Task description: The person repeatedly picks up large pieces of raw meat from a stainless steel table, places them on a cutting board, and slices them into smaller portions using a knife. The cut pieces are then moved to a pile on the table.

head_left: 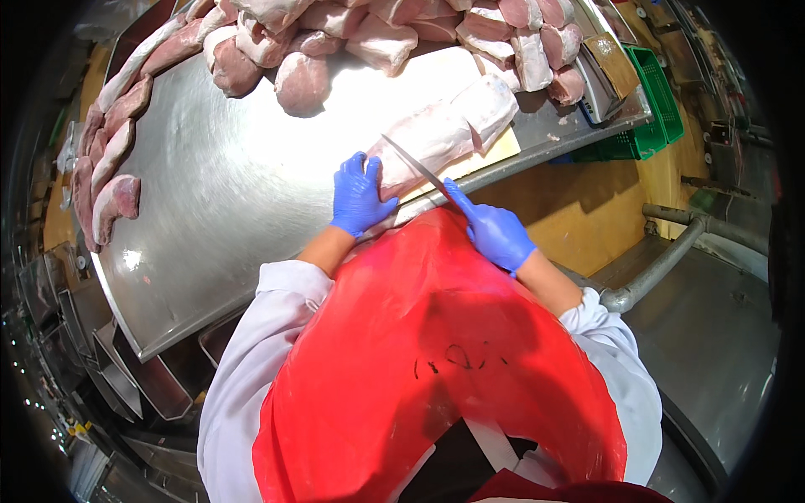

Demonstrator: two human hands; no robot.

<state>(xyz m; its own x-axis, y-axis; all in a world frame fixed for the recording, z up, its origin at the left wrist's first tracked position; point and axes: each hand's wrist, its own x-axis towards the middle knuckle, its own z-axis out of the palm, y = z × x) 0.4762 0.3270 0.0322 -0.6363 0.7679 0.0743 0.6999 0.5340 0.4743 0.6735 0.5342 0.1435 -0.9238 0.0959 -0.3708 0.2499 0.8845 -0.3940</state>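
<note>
A long pale pink piece of meat (428, 141) lies on a light cutting board (501, 152) at the table's near edge. My left hand (360, 197), in a blue glove, rests against its left end with thumb and fingers spread. In my blue-gloved right hand (496, 235) is a knife (412, 161), its handle hidden in my grip and the index finger stretched along it. The blade points up and left, across the near side of the meat. A slit shows in the meat's right part.
Thick cut meat pieces (302, 82) are heaped along the table's far side. Narrow meat strips (117, 159) line the left rim of the metal table (210, 210). A green crate (662, 109) and a boxy device (599, 84) stand at right, near a metal pipe (662, 270).
</note>
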